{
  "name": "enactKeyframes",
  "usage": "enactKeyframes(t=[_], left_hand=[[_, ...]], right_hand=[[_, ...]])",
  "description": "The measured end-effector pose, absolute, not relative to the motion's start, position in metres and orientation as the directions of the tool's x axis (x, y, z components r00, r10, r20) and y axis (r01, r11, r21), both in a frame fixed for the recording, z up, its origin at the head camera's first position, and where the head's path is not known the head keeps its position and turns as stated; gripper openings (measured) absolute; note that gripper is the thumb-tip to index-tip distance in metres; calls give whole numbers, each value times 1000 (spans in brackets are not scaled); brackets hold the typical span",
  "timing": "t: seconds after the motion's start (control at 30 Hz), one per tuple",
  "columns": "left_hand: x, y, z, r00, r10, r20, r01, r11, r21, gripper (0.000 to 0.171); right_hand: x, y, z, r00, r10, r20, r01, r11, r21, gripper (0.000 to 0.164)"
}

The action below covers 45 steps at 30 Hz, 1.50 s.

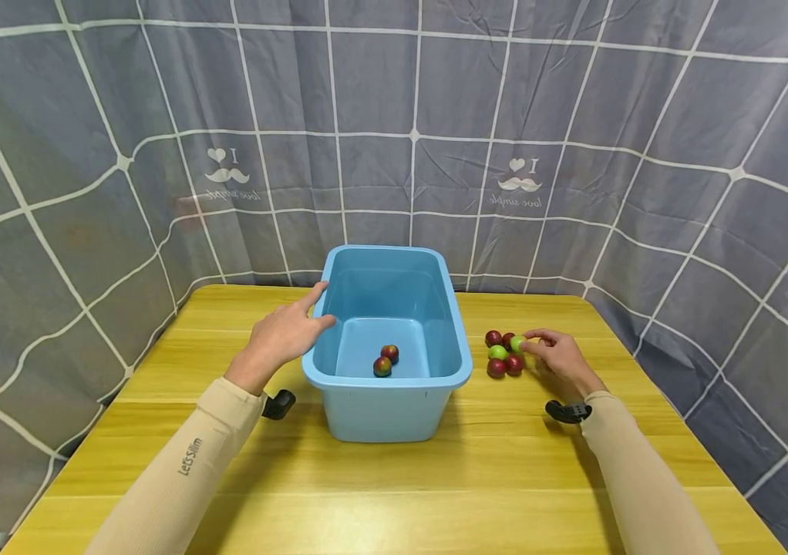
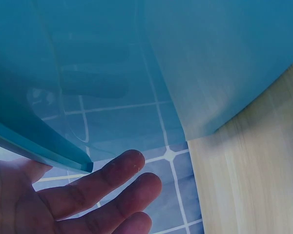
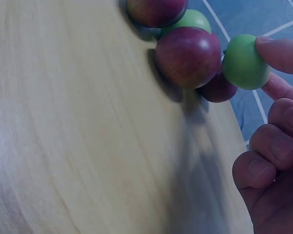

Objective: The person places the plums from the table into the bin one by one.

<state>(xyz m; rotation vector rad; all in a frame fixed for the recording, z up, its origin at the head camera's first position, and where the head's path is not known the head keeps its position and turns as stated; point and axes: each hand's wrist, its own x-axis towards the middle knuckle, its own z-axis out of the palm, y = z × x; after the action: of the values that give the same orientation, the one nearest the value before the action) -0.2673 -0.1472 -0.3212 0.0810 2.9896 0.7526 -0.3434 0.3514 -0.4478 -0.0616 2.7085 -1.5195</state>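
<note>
In the head view, a light blue plastic tub (image 1: 380, 412) stands mid-table with two dark red apples (image 1: 382, 366) on its floor. My left hand (image 1: 283, 339) is at the tub's left rim, its thumb over the edge; in the left wrist view the fingers (image 2: 122, 200) extend loosely outside the wall. To the right, my right hand (image 1: 560, 358) pinches a small green apple (image 3: 246, 62) between thumb and index finger, its other fingers curled. Beside it is a cluster of dark red apples (image 1: 496, 368) and another green apple (image 1: 497, 352).
The wooden table (image 1: 380, 493) reaches back to a grey curtain (image 1: 380, 177) with white grid lines, which also hangs at both sides. A black wrist strap (image 1: 569, 412) is on the right wrist, and a black device (image 1: 279, 404) is at the left wrist.
</note>
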Motion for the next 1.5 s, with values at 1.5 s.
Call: enactKeyframes(t=[1.5], left_hand=[[-267, -148, -321, -997, 68, -40, 41, 880, 473, 76]], right_hand=[[-319, 278, -318, -915, -327, 235, -381, 514, -769, 31]])
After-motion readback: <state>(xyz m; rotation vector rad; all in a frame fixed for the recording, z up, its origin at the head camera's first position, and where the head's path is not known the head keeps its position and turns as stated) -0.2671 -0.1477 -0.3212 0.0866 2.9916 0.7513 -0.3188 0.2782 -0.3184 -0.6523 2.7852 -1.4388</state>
